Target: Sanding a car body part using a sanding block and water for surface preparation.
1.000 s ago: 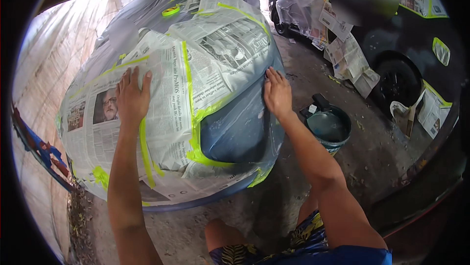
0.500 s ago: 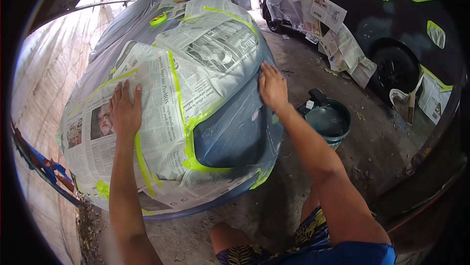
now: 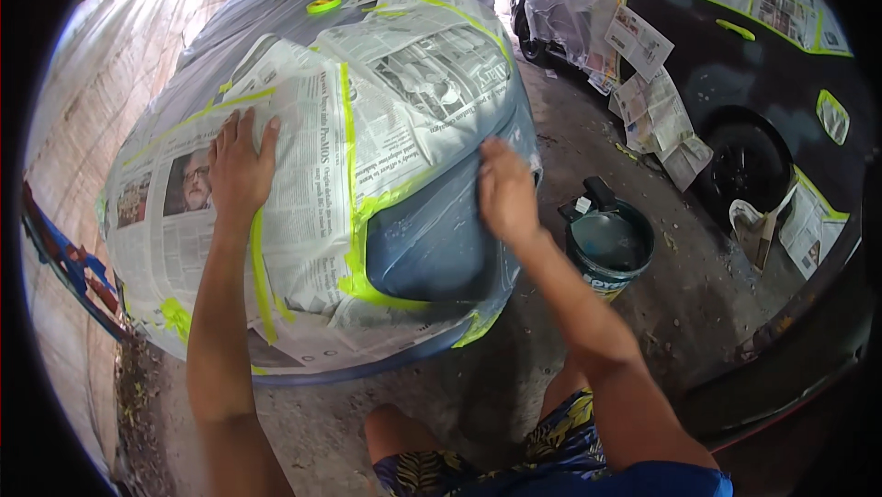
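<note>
A rounded car body in front of me is covered with newspaper sheets (image 3: 299, 166) and bright yellow-green masking tape (image 3: 347, 134). Between the taped edges, a bare blue-grey body panel (image 3: 427, 235) shows wet-looking streaks. My left hand (image 3: 243, 162) lies flat on the newspaper, fingers stretched out and holding nothing. Over the panel's right side is my right hand (image 3: 507, 194), smeared by motion. Its fingers look bent, but whether anything is under them cannot be made out.
A dark bucket (image 3: 650, 244) of cloudy liquid stands on the ground at right, a black object (image 3: 599, 192) at its rim. On the car's covering lies a tape roll (image 3: 323, 5). A dark, partly masked car (image 3: 726, 65) stands farther right; a pale sheet wall (image 3: 83, 166) is at left.
My right hand has moved along the panel toward me from its upper right edge. My left hand stays on the newspaper. The whole view has shifted slightly.
</note>
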The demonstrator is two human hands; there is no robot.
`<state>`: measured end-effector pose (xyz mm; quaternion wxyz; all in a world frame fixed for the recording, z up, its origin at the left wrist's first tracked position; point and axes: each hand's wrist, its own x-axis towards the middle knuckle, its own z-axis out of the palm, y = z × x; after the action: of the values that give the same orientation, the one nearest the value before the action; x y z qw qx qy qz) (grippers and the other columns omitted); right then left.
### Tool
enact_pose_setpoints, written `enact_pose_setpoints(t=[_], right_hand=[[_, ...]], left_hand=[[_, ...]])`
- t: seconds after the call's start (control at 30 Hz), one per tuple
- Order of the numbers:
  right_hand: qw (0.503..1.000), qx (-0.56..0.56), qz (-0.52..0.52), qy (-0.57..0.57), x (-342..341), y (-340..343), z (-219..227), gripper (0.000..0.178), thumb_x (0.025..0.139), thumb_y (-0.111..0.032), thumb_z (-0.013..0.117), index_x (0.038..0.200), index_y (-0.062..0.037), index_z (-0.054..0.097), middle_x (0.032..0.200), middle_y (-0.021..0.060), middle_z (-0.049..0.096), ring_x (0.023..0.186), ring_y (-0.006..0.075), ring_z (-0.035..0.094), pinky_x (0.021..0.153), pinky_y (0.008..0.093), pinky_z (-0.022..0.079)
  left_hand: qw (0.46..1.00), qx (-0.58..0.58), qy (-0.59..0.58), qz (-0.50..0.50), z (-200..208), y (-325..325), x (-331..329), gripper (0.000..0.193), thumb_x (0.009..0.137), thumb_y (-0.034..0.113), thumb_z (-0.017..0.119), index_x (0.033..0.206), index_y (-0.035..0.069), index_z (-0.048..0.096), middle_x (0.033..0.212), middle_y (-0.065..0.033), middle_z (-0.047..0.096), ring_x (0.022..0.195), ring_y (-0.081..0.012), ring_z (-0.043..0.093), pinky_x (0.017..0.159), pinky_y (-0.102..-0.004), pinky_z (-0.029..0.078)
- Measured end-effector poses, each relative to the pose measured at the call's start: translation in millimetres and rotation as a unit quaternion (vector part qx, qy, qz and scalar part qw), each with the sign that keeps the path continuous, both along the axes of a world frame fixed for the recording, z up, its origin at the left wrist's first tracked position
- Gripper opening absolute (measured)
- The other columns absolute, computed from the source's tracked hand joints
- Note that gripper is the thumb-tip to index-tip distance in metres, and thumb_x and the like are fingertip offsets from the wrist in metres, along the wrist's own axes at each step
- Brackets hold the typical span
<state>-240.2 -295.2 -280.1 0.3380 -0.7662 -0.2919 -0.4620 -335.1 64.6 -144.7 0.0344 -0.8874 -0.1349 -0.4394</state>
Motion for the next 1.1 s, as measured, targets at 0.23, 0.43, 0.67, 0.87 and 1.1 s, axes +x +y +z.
enact_pose_setpoints(t=[0.23,0.43,0.67,0.87,1.1], right_hand=[[0.995,-0.098,0.028,0.009,-47,11,2,0.04,0.102,-0.012,0.042,0.136,0.0026,0.056,0.14,0.0243,0.056,0.135,0.0422,0.049,0.115,0.0499,0.035],[0.994,-0.086,0.063,0.02,-92,51,-6,0.042,0.1,-0.011,0.047,0.138,0.0067,0.053,0.144,0.025,0.053,0.137,0.0425,0.047,0.117,0.0501,0.032],[0.993,-0.055,0.094,0.045,-34,5,15,0.039,0.1,-0.009,0.043,0.132,0.0069,0.058,0.135,0.0272,0.058,0.126,0.0466,0.053,0.113,0.051,0.038],[0.947,-0.191,0.257,0.0,-76,51,13,0.035,0.1,-0.012,0.046,0.128,0.0015,0.06,0.133,0.021,0.062,0.127,0.0413,0.055,0.112,0.0533,0.037],[0.949,-0.2,0.242,-0.006,-52,35,22,0.03,0.098,-0.008,0.049,0.123,0.0016,0.063,0.127,0.02,0.065,0.119,0.0405,0.059,0.106,0.0478,0.043]], left_hand=[[0.998,0.037,-0.045,-0.008,-6,9,4,0.061,0.103,0.053,0.045,0.141,0.007,0.056,0.147,-0.0174,0.052,0.138,-0.0342,0.046,0.117,-0.0468,0.031],[0.997,0.04,-0.067,-0.01,-12,16,6,0.061,0.102,0.054,0.046,0.137,0.006,0.059,0.144,-0.018,0.054,0.135,-0.035,0.049,0.116,-0.047,0.032],[0.993,0.059,-0.103,-0.02,-14,19,9,0.063,0.099,0.055,0.049,0.132,0.004,0.062,0.138,-0.0223,0.058,0.132,-0.037,0.052,0.114,-0.0513,0.034],[0.988,0.068,-0.134,-0.031,-18,22,9,0.061,0.098,0.055,0.052,0.128,0.003,0.065,0.133,-0.0222,0.062,0.126,-0.0376,0.057,0.11,-0.0518,0.039],[0.987,0.061,-0.135,-0.057,-20,25,13,0.06,0.098,0.055,0.053,0.128,0.004,0.065,0.13,-0.0229,0.063,0.124,-0.0395,0.058,0.109,-0.0513,0.04]])
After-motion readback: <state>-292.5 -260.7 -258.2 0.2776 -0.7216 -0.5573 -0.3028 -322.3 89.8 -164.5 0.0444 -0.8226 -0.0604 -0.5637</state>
